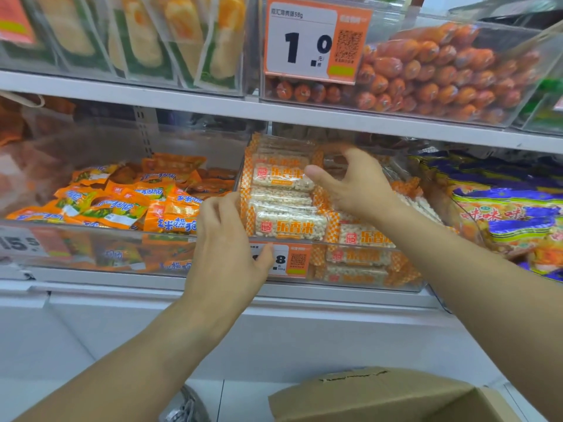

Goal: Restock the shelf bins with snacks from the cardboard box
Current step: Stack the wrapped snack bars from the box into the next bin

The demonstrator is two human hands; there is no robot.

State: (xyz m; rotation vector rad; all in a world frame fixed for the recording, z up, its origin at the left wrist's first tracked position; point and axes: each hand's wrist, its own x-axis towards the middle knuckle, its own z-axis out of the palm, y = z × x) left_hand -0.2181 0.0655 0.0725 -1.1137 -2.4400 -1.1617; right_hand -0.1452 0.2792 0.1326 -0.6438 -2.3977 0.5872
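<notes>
Orange-and-white puffed rice snack packets [286,226] are stacked in a clear shelf bin [359,288] on the middle shelf. My left hand [225,248] is at the stack's left end, its fingers curled against the packet ends and its thumb in front of the bin wall. Reaching into the bin from the right, my right hand [356,184] has its thumb touching an upper packet, and its loosely bent fingers hold nothing. The cardboard box [380,394] sits on the floor at the bottom right, its inside hidden.
The left-hand bin holds orange corn snack packets [122,205]. Blue and yellow bags [502,208] fill the right-hand bin. On the shelf above are a bin of orange sausages [441,74] with a price tag [313,41] and green-and-yellow packets [137,38]. A shoe [185,406] shows below.
</notes>
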